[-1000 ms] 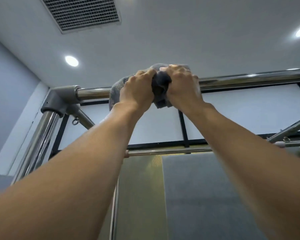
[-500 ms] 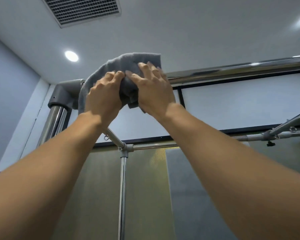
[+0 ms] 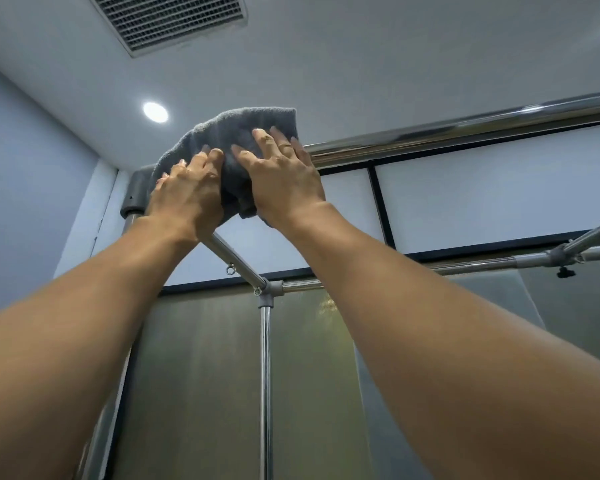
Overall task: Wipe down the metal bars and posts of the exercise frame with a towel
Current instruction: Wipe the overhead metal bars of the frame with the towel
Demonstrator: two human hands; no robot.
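A grey towel (image 3: 243, 126) is draped over the left end of the chrome top bar (image 3: 465, 129), beside the grey corner joint (image 3: 136, 195). My left hand (image 3: 184, 195) lies on the towel's left side with its fingers bent over the cloth. On the right side my right hand (image 3: 281, 181) presses with straight, spread fingers. Both thumbs are hidden under the towel. The bar under the towel is hidden too.
From the corner a side bar (image 3: 236, 258) runs back to a grey joint on a far chrome post (image 3: 265, 375). A far crossbar (image 3: 482, 266) with a clamp runs right. A ceiling vent (image 3: 174, 19) and a round light (image 3: 155, 112) are overhead.
Both hands slid the towel left along the top bar toward the corner joint. Their tight grip has loosened and the fingers now lie flatter on the cloth, which has spread out.
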